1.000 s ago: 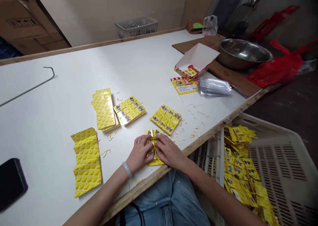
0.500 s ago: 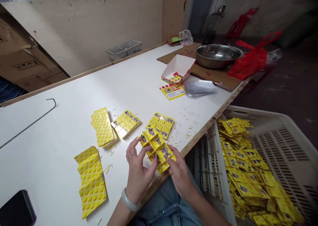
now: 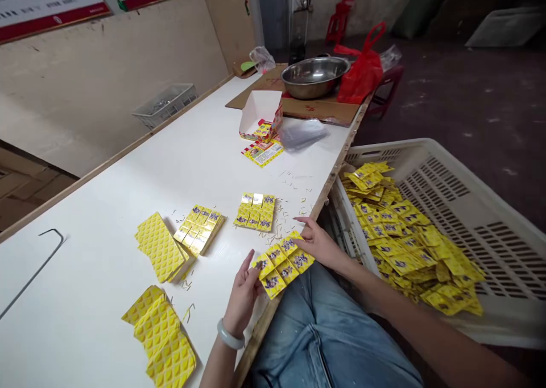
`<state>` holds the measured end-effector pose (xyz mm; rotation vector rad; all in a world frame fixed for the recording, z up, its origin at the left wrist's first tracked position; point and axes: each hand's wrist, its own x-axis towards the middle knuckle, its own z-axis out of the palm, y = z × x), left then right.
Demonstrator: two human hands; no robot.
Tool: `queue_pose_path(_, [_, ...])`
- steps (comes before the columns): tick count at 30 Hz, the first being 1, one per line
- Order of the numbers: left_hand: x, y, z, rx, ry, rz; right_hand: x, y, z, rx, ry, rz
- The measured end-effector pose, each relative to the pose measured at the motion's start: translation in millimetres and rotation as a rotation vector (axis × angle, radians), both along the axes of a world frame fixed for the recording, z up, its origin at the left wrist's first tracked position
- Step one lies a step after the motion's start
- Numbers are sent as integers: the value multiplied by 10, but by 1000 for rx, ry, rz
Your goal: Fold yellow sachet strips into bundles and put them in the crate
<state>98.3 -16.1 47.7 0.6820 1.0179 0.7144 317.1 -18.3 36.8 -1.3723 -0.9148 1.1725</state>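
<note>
A yellow printed card sheet (image 3: 286, 269), creased into small pictured squares, is held at the table's front edge, above the jeans. My left hand (image 3: 245, 291), with a pale bangle at the wrist, pinches its left end. At the upper right end, my right hand (image 3: 319, 244) grips it by the thumb, with the index finger stretched out. Just beyond lies a small stack of similar sheets (image 3: 255, 211). Further left sit another picture-side-up stack (image 3: 199, 228) and a stack with a plain yellow lattice pattern (image 3: 162, 246). Folded lattice-pattern sheets (image 3: 162, 337) lie nearest on the left.
A white plastic crate (image 3: 452, 217) full of yellow sheets stands right of the table. Small scraps (image 3: 279, 226) litter the tabletop. Further back are an open carton (image 3: 260, 115), clear plastic sleeves (image 3: 302, 135), a steel basin (image 3: 314, 78) and a red bag (image 3: 362, 75). A bent metal rod (image 3: 32, 280) lies left.
My view has swung to the right. The sheet has been turned and opened out flatter, and my hands have moved apart to its two ends.
</note>
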Motion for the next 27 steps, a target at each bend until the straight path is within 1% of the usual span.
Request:
queue_pose_path(1, [33, -14, -47, -20, -1, 11, -27, -41, -80, -23, 44, -63])
queue_pose_path(2, [56, -27, -88, -30, -10, 18, -57, -88, -149, -39, 77, -88])
queue_pose_path(4, [84, -49, -148, -18, -39, 36, -124, -193, -244, -13, 55, -125])
queue_pose_path(7, [113, -85, -194, 17, -54, 79, -231, -321, -298, 123, -185, -186])
queue_pose_path(9, [130, -105, -199, 35, -56, 94, -288, -356, -308, 218, -353, -186])
queue_pose_path(11, [141, -120, -190, 36, -53, 96, -319, -352, -317, 292, -473, -165])
queue_pose_path(15, [147, -138, -161, 58, 38, 132, -327, -314, -326, 322, -568, -134])
queue_pose_path(17, [150, -136, -158, 70, 56, 140, -325, -308, -308, 318, -556, -129])
queue_pose_path(20, [157, -119, -176, 45, 21, 131, -322, -300, -258, 288, -483, -147])
queue_pose_path(24, [172, -116, -180, 38, 56, 112, -314, -269, -227, 200, -317, -212])
queue_pose_path(27, [221, -146, -120, 50, 96, 100, -310, -263, -246, 142, -162, -271])
